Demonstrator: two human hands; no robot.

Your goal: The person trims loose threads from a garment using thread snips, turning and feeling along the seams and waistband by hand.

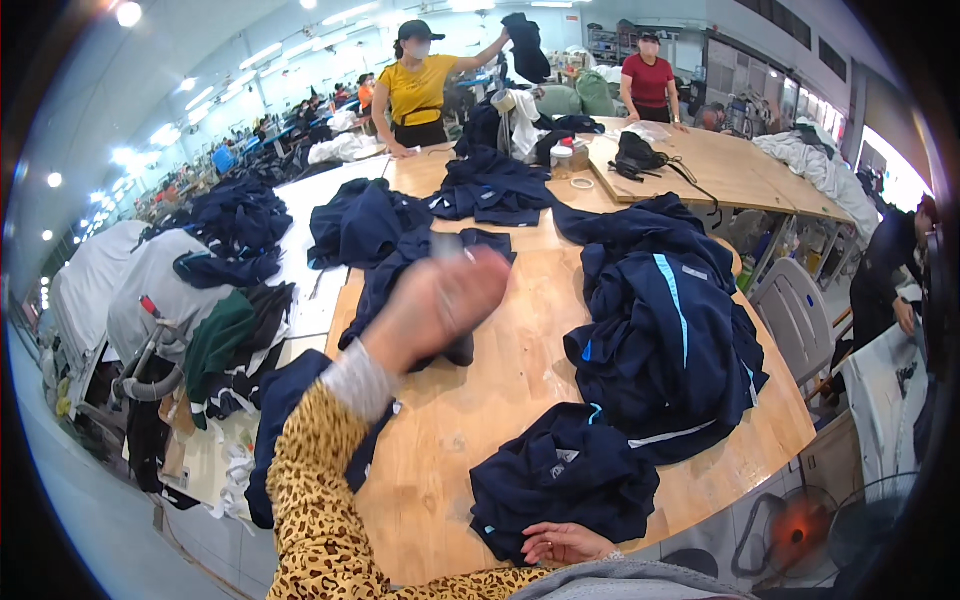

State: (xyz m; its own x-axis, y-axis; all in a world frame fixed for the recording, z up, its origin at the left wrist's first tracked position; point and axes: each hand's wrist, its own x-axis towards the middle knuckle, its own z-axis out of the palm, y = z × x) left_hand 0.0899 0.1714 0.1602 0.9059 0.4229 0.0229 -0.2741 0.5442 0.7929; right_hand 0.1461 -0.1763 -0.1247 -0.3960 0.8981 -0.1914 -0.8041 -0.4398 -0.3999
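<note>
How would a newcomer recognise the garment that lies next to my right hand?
On the pale wooden table, go to the near edge, where the right hand is. There lies a crumpled navy garment. It is smaller and nearer than the navy heap with the long light-blue stripe.

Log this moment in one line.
left hand: raised, blurred | right hand: at nearest navy garment | beyond: navy heap | surface: wooden table
</note>
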